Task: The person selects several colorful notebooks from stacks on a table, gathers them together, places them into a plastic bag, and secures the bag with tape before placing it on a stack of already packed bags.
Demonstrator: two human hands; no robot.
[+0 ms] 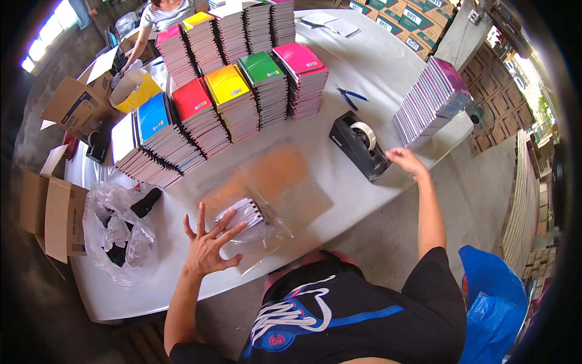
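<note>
My left hand (212, 246) is open, fingers spread, over a small stack of white spiral-bound pads (244, 210) in clear plastic; its fingertips rest on or just above them. Loose clear film (276, 223) stretches to the right of the pads. They lie on a brownish flat patch (285, 170) of the white table. My right hand (406, 162) is at the near end of a black tape dispenser (347, 141), thumb and fingers pinched together. Whatever is between those fingertips is too small to make out. A pale tape roll (364, 133) sits in the dispenser.
Tall notebook stacks (230, 85) in several colours line the table's far side. Purple notebooks (431, 100) stand at the right, near blue-handled pliers (351, 96). At left are a plastic bag (115, 233) and open cartons (63, 209). Another person (173, 15) is at the back.
</note>
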